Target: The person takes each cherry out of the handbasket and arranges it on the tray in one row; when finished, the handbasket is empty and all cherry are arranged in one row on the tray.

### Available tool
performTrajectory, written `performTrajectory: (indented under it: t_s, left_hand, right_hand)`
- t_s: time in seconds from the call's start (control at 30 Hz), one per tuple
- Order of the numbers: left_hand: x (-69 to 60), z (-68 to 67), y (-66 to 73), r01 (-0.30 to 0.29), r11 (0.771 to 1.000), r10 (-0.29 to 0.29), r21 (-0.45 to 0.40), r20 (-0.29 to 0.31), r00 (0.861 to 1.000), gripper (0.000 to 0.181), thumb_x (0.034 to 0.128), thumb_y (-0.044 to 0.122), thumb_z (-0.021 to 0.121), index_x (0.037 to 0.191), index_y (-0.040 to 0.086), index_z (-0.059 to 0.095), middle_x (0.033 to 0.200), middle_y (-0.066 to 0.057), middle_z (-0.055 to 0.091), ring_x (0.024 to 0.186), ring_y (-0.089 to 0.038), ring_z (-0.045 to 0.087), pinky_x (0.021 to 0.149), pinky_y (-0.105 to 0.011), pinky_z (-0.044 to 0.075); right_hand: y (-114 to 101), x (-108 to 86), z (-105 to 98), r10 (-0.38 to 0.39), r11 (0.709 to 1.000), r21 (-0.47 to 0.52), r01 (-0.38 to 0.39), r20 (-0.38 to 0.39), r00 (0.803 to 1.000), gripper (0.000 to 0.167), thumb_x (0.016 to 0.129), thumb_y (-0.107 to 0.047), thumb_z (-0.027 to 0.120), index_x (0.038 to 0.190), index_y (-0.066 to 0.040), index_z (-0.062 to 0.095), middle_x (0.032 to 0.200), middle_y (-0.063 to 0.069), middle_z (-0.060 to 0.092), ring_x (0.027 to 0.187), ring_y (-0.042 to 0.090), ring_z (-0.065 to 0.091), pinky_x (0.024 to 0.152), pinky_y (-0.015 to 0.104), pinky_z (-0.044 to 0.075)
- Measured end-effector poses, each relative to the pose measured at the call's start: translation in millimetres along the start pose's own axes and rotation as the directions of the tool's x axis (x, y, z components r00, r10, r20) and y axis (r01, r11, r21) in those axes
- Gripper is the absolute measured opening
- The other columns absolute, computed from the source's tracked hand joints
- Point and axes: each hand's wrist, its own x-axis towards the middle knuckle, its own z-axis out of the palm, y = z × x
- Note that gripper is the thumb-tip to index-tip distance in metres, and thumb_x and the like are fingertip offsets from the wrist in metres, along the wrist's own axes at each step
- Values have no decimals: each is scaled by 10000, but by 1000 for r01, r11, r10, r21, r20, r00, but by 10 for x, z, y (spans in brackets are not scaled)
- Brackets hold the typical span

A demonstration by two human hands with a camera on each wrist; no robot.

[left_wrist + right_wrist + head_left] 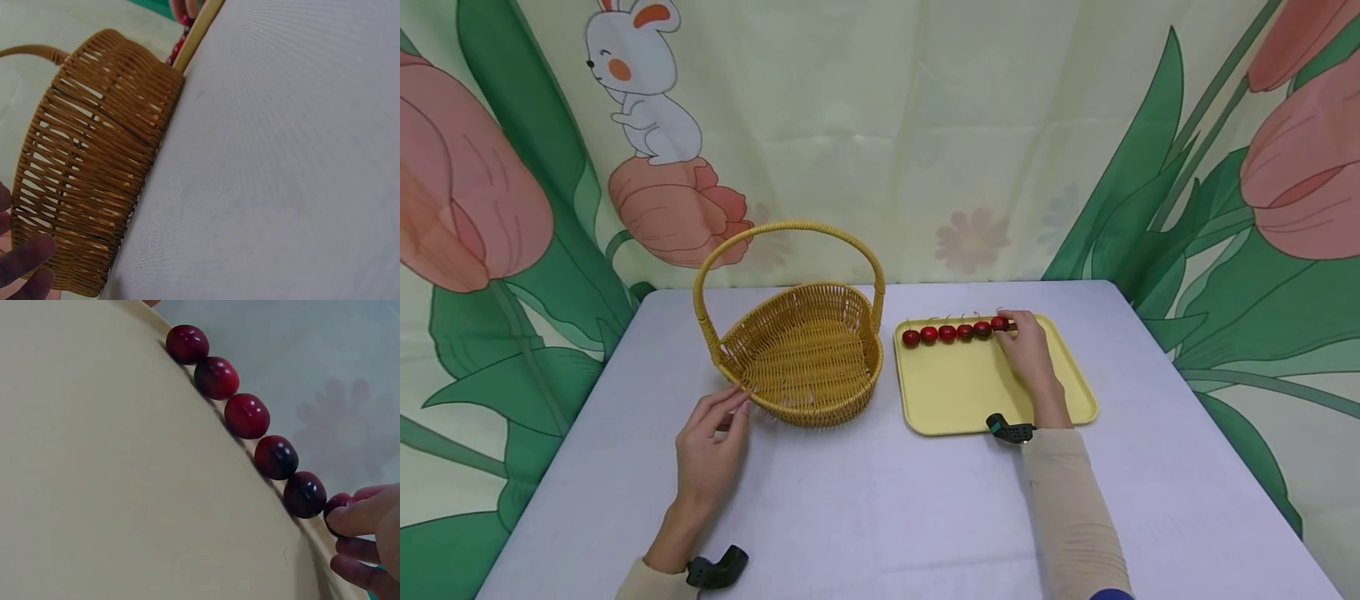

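A yellow wicker basket [805, 412] with a tall arched handle stands on the left part of the table. My left hand [711, 442] holds its near-left rim, fingertips on either side of the woven edge [87, 169]. On the pale yellow tray [962, 387], several dark red cherries [947, 334] with stems lie in a row along the far edge. My right hand [1028, 350] reaches over the tray and pinches the rightmost cherry [999, 323] between thumb and fingers. In the right wrist view that cherry [338, 506] is partly hidden by the thumb, beside its neighbour [305, 495].
A white cloth covers the table [865, 517]. Behind it hangs a printed curtain [925, 150] with tulips and a rabbit. The tray stands just right of the basket, with a narrow gap between them. Black wrist cameras [718, 568] sit on both wrists.
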Motion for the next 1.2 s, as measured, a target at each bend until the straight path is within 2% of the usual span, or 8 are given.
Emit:
performTrajectory:
  t_s: [0.33,0.67,0.73,0.87,0.97,1.07,1.2]
  left_hand:
    - [-8,9,-5,13,1000,-13,17,12,1000,238,875,-38,721,1111,-11,744,1163,-136,701,847,84,589,736,6,452]
    - [8,31,4,23,1000,-23,19,13,1000,233,878,-25,725,1110,-7,746,1166,-133,704,841,48,599,736,6,449]
    - [16,40,9,25,1000,-25,18,11,1000,226,882,-13,725,1106,-2,749,1162,-131,708,851,5,620,740,6,447]
    - [49,55,28,18,999,-18,41,-1,1000,192,886,13,728,1075,0,760,1125,-117,725,945,-159,668,786,-15,432]
    - [97,50,48,1,997,0,81,-15,1000,167,889,37,730,1048,0,767,1076,-103,738,994,-238,654,826,-70,419]
    - [164,44,74,-37,992,39,117,-20,999,162,881,35,731,1031,-13,767,1040,-114,740,966,-273,622,821,-171,424]
    - [273,32,126,-90,985,88,149,15,996,212,880,39,723,1081,-24,750,1092,-150,730,1004,-318,615,839,-347,459]
  right_hand:
    - [74,1,15,66,997,-45,-64,49,997,411,1000,-26,566,1401,47,511,1396,287,500,1197,432,551,978,538,502]
    - [69,10,-12,96,995,-13,-95,52,994,456,991,-37,583,1432,25,485,1425,280,489,1215,427,551,982,531,508]
    - [40,11,-55,103,995,-5,-103,50,993,475,992,-54,584,1446,21,469,1447,280,470,1230,430,536,978,535,509]
    - [-53,1,-166,93,996,10,-93,32,995,500,999,-109,592,1462,18,450,1474,266,448,1259,429,501,981,542,503]
    - [-159,-15,-239,61,998,16,-61,7,998,506,1000,-148,598,1456,21,458,1463,261,459,1260,428,502,987,549,507]
    - [-278,-39,-298,20,1000,10,-20,-16,1000,504,1003,-189,603,1445,16,474,1447,250,483,1253,420,521,985,549,518]
    - [-446,-78,-356,-61,998,20,62,-38,997,504,1003,-245,616,1421,14,504,1406,240,523,1231,413,541,984,550,518]
